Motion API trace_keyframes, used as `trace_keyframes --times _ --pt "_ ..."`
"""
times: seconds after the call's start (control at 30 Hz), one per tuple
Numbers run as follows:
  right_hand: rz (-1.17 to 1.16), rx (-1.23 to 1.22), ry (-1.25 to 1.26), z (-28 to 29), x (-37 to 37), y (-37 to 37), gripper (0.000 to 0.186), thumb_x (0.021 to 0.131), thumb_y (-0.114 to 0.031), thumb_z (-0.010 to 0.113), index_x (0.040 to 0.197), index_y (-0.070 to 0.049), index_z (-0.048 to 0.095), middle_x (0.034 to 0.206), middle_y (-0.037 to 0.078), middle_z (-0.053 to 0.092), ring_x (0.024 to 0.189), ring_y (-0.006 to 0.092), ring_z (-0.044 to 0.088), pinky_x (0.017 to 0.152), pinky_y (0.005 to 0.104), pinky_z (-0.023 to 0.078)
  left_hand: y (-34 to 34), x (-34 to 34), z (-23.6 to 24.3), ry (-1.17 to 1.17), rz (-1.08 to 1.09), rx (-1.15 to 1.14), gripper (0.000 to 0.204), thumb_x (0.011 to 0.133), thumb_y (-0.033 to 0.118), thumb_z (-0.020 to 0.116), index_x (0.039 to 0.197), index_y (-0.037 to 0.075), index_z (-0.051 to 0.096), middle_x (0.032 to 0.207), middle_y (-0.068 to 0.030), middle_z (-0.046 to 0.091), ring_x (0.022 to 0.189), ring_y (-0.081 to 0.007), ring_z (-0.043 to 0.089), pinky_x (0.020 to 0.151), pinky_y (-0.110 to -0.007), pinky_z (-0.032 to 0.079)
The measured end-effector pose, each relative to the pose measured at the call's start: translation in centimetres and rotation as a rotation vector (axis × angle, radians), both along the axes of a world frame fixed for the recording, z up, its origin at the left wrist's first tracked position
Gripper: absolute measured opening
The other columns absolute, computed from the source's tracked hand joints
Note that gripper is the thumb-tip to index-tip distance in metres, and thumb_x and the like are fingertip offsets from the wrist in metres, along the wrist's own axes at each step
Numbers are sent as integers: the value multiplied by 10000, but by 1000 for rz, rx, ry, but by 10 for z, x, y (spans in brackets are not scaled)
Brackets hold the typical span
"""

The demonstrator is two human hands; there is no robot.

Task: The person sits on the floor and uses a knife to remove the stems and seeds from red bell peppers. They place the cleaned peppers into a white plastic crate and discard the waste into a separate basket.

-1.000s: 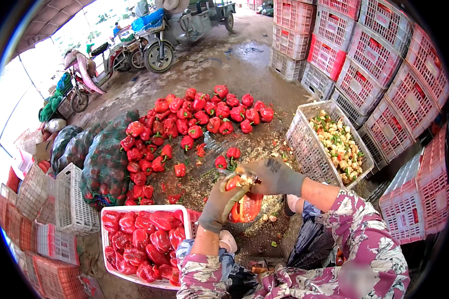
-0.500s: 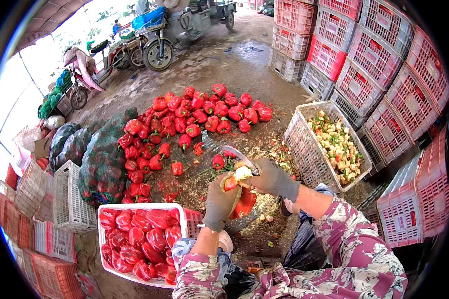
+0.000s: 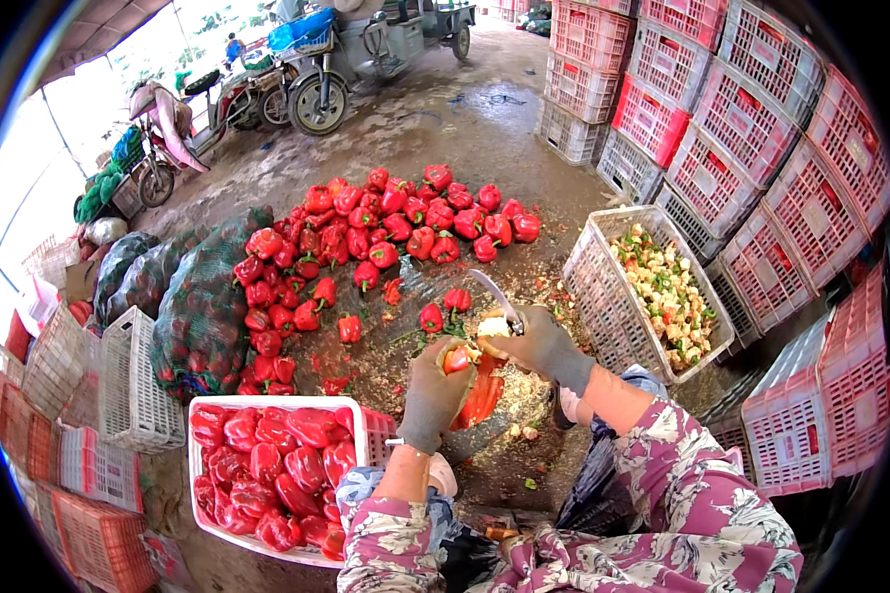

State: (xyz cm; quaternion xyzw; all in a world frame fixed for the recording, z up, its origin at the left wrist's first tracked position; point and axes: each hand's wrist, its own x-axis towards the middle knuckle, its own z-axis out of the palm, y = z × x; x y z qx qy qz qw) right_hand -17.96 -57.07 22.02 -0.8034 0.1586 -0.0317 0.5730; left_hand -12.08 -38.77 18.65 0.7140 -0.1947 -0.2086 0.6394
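Note:
In a grey work glove, my left hand [image 3: 433, 397] is closed round a red bell pepper [image 3: 459, 358], whose cut end faces my right hand. My right hand [image 3: 544, 350], gloved too, grips a curved knife [image 3: 498, 295] with its blade pointing up and left. A pale pepper core [image 3: 492, 326] sits at the right fingertips, close to the pepper. Beneath the hands is a reddish-orange piece [image 3: 481, 395], partly hidden. Two whole red peppers [image 3: 431, 317] lie just beyond, and a larger heap of red peppers [image 3: 366, 222] spreads farther off.
A white crate [image 3: 374, 440] of red peppers stands at the near left. To the right, another crate [image 3: 603, 296] holds pale cores with green stems. Stacked crates [image 3: 732, 128] line the right side. Filled mesh sacks [image 3: 203, 306] lie left; motorbikes [image 3: 318, 99] stand at the back.
My right hand has shifted slightly up and right, taking the core a little away from the pepper. The knife blade now stands more upright. The left hand has barely moved.

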Motion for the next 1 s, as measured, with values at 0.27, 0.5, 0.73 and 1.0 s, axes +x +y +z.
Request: trace_keyframes --times 0.27,0.5,0.73,1.0 --pt "-128 -437 -282 -6 -3 10 331 850 -259 751 1038 3 675 875 203 704 804 319 701 733 391 540 -12 0 -5 -118 -54 -69 308 809 33 746 1104 6 662 886 -28 675 836 -84 589 782 -265 510" --pt "-34 -398 -365 -10 -9 25 269 896 -121 691 1124 17 652 924 162 715 813 273 687 762 396 533 -13 5 -33 -347 45 113 544 751 210 801 1235 19 643 1095 -221 688 1014 -328 679 905 -400 522" --pt "-431 199 -60 -18 0 15 315 932 -337 704 952 -31 635 707 6 561 402 86 422 342 247 328 -17 -15 -3 -441 56 265 348 774 208 708 1078 55 635 1026 -180 664 991 -393 645 858 -459 520" --pt "-651 -111 -344 4 -28 -123 296 931 -321 716 1069 -75 628 817 38 653 396 58 416 326 239 331 13 21 12 95 482 -351 234 820 124 782 1003 50 657 930 -95 687 776 -209 658 714 -364 543"
